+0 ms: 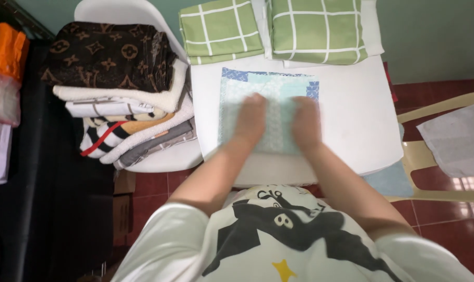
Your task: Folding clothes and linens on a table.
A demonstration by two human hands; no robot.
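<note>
A folded pale teal cloth with blue patterned corners [271, 86] lies on a white board [352, 125] in front of me. My left hand [249, 119] presses flat on its left half. My right hand [306, 121] presses flat on its right half. Both hands are blurred, palms down, fingers pointing away from me, and neither grips anything. Two folded green checked cloths, one on the left [218, 30] and one on the right [316, 30], rest at the far edge of the board.
A white chair [104, 10] on the left carries a stack of folded blankets, a brown patterned one [109, 55] on top. A cream plastic chair [430, 156] with a grey cloth [459, 138] stands at right. A light blue cloth [388, 180] hangs below the board. Orange fabric [4, 49] lies far left.
</note>
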